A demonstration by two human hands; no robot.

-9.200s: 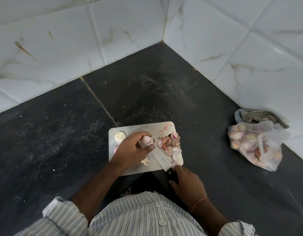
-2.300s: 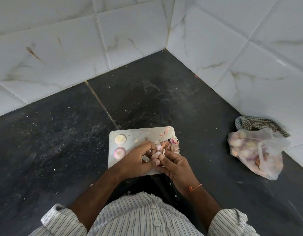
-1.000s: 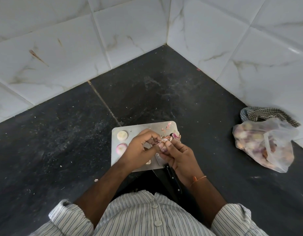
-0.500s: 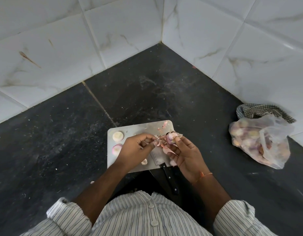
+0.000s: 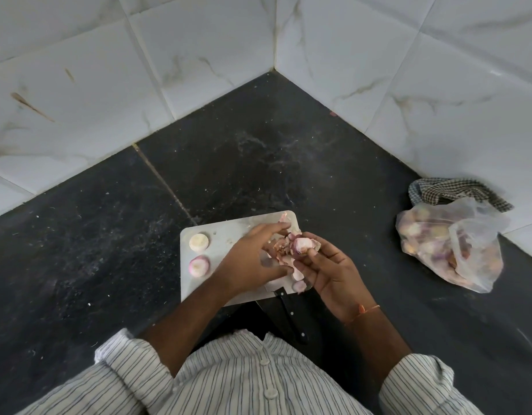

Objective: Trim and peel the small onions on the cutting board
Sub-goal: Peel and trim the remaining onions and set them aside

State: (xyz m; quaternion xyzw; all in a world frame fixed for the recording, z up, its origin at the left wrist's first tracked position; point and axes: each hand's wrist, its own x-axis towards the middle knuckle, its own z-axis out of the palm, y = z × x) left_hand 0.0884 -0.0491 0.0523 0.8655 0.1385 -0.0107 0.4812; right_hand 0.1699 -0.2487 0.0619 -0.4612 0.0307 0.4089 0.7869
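A dark desk (image 5: 258, 163) meets white tiled walls (image 5: 79, 85). On it lies a pale board (image 5: 226, 235); well to its right sits a bag (image 5: 450, 250) of onions against a checked cloth (image 5: 456, 190). The right hand (image 5: 330, 271) pinches an onion (image 5: 302, 245) above the board's right edge. The left hand (image 5: 252, 262), fingers loosely spread, reaches over the peels (image 5: 281, 250) beside it. A knife (image 5: 288, 313) lies at the near edge. Two peeled onions (image 5: 199, 253) sit on the board's left.
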